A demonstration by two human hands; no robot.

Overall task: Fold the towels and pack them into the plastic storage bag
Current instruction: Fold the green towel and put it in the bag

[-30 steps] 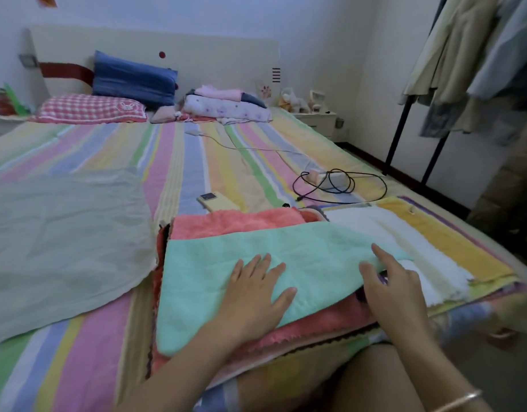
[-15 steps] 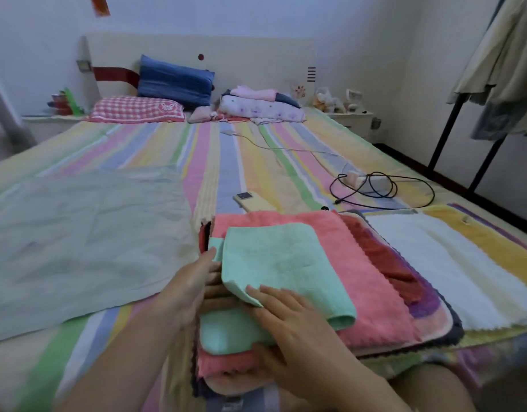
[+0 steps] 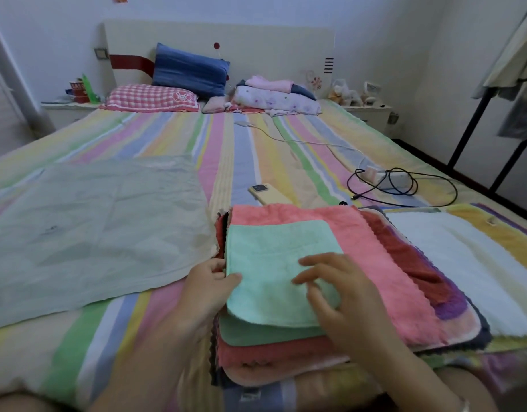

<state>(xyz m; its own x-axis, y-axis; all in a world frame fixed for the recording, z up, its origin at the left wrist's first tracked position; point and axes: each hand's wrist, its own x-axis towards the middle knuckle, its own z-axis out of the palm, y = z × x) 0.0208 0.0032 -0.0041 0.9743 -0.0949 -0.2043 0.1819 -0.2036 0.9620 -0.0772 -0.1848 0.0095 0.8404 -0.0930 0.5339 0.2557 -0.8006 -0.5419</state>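
storage bag [image 3: 87,233]: flat on the bed [image 3: 241,150], left of the green towel, right edge just beside the stack; mouth not discernible

left hand [image 3: 208,288]: at the green towel's left edge, thumb on top, fingers tucked below, pinching that edge

green towel [image 3: 280,263]: folded, topmost on the stack [image 3: 375,263], slightly longer along the line running away from the body; lower layer peeking out at the near edge

right hand [image 3: 342,295]: on the green towel's near right part, fingers spread and loose, gripping nothing

white towel [image 3: 464,263]: right of the green towel, spread flat, apparently unfolded

coming move: probably a carry leftward; bag on the left hand's side, so left hand nearer; right hand free to steady the fold
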